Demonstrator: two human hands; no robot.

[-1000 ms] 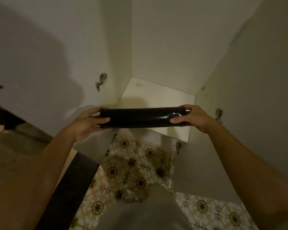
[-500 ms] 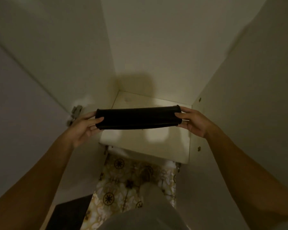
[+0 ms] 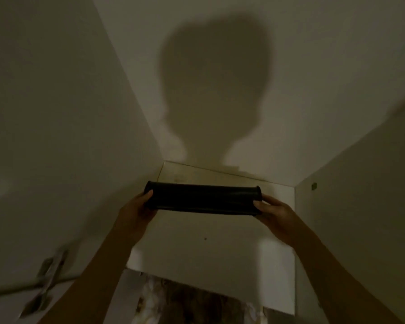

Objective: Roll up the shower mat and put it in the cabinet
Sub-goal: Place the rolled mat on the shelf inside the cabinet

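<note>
The shower mat [image 3: 202, 198] is a tight black roll, held level and crosswise inside the white cabinet. My left hand [image 3: 136, 209] grips its left end and my right hand [image 3: 275, 212] grips its right end. The roll hovers just above the cabinet's white bottom shelf [image 3: 204, 251], toward the back wall; I cannot tell whether it touches the shelf.
White cabinet walls close in on the left [image 3: 56, 136], back [image 3: 290, 90] and right [image 3: 360, 218]. A metal door hinge [image 3: 48, 274] sits low on the left. Patterned floor tiles [image 3: 185, 305] show below the shelf's front edge. A head-shaped shadow falls on the back wall.
Both hands have carried the rolled mat forward and deeper into the cabinet, over the shelf. The view has moved in closer, so less of the floor shows.
</note>
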